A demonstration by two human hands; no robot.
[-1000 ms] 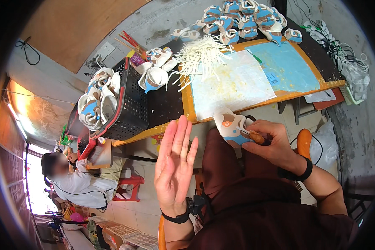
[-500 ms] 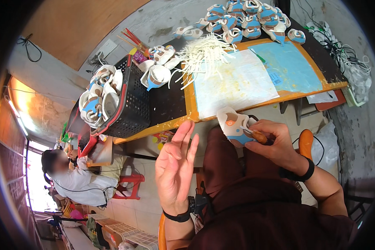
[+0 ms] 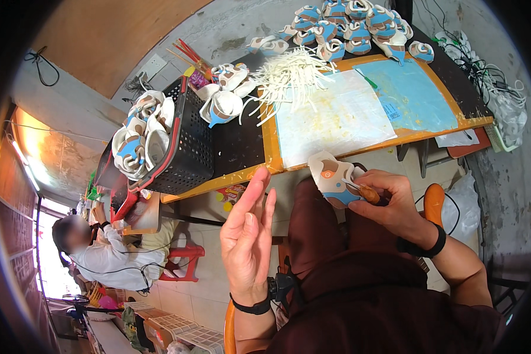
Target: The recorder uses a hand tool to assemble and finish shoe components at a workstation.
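My right hand (image 3: 395, 203) is closed over my lap, gripping a small shoe upper (image 3: 333, 178) in beige, brown and blue. The same hand also holds a tool with a brown wooden handle (image 3: 369, 194); its tip is hidden by the fingers and the upper. To the left of it, my left hand (image 3: 246, 239) is raised with the fingers stretched out and nothing in them. Its fingertips are near the table's front edge, apart from the upper.
The table holds a stained white sheet (image 3: 330, 121), a blue sheet (image 3: 422, 94), a heap of white strips (image 3: 292, 76) and piled shoe uppers (image 3: 357, 29). A black basket (image 3: 186, 138) of uppers stands at left. Beyond, a person (image 3: 109, 253) sits on a red stool (image 3: 186, 262).
My left hand's fingers have straightened and shifted slightly. My right hand and the upper have barely moved. The seated person has shifted, with an arm now raised toward the bench.
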